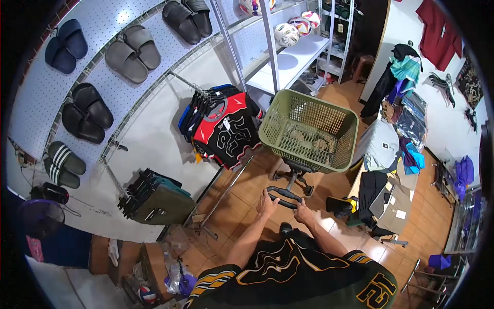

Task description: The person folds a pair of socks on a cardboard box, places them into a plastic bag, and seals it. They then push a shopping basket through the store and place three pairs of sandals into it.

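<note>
My left hand [267, 204] is wrapped round the left side of a black looped handle [282, 191]. On its right side my right hand [303, 211] is closed as well. The handle belongs to a basket cart, and a dark post joins it to the frame below. On top sits an olive-green plastic basket [294, 155] with perforated walls, tilted in my view; the tiled floor shows through its holes. A black caster wheel [307, 190] shows under the basket. Both forearms reach forward from my dark jersey.
Hanging jerseys [226, 126] are close to the basket's left side. Folded trousers [157, 201] hang lower left, below slide sandals [87, 113] on a pegboard. A shelf [288, 64] holding balls stands ahead. On the right is a table of packed clothes [393, 201].
</note>
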Available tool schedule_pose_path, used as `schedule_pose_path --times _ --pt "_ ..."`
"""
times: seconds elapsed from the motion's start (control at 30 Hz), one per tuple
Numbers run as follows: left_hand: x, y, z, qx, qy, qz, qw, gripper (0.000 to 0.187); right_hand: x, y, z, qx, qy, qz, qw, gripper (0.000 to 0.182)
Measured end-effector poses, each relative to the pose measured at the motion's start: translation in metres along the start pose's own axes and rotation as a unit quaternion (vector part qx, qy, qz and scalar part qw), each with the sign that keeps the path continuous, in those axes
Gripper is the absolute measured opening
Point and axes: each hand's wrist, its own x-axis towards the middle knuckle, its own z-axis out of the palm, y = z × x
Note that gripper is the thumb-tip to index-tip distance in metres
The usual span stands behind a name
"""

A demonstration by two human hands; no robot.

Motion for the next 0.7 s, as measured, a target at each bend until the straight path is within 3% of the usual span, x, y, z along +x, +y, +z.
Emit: schedule_pose_path --times 0.4,0.47,0.5,0.63,0.7 --pt "0.054 0.034 -0.009 0.009 -0.006 0.058 0.998 0.093 0.064 0.029 -0.007 0.052 0.091 -0.029 0.994 0.052" --pt "0.057 0.035 -0.011 0.001 -0.01 0.055 0.998 0.093 0.062 0.027 -0.013 0.059 0.128 -0.081 0.987 0.057" --pt "0.059 0.031 -0.008 -0.003 0.0 0.065 0.998 0.094 0.055 0.012 -0.025 0.073 0.124 -0.051 0.988 0.058" --pt "0.057 0.027 -0.009 -0.052 0.018 0.071 0.996 0.093 0.066 0.018 -0.016 0.07 0.169 -0.079 0.98 0.079" --pt "0.051 0.031 -0.015 -0.062 0.003 0.062 0.996 0.094 0.07 0.023 -0.015 0.059 0.196 -0.101 0.974 0.076"
